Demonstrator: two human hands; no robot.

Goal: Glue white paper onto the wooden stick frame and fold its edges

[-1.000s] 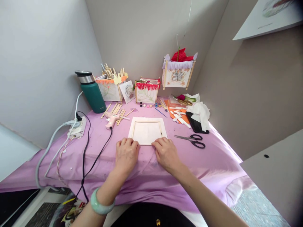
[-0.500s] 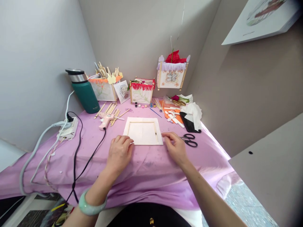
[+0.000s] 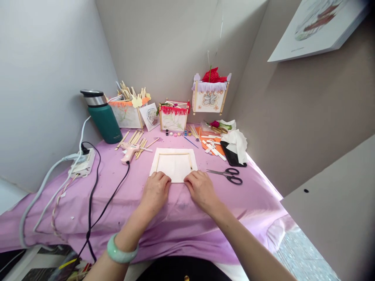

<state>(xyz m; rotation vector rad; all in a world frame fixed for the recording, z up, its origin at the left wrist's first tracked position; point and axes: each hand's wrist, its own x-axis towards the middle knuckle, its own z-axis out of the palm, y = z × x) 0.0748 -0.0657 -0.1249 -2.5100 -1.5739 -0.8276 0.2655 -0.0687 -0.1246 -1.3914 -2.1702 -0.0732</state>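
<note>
- A flat, white rectangular sheet (image 3: 175, 165) lies on the purple cloth (image 3: 175, 212) in front of the person, its near edge facing the body; its longer axis seems to run left to right.
- Thin, pale wooden sticks (image 3: 174, 153) lie on the sheet along its far, left and right sides, inset from the margin; whether one runs along the near side is hidden by the fingers.
- The left hand (image 3: 156, 191) rests at the near left corner, fingers curled down with the thumb close by; it touches the sheet, but I cannot tell whether it pinches or only presses.
- The right hand (image 3: 201, 190) mirrors it at the near right corner, similarly curled (its fingertips, too, are partly hidden), so its hold is equally uncertain.
- Neither hand is clearly nearer: the sheet stretches away from both, the near edge running between them.
- Black-handled metal scissors (image 3: 227, 174) lie just beside the right hand, blades pointing toward it; the pale pink glue gun (image 3: 129, 153) sits beyond the left.
</note>
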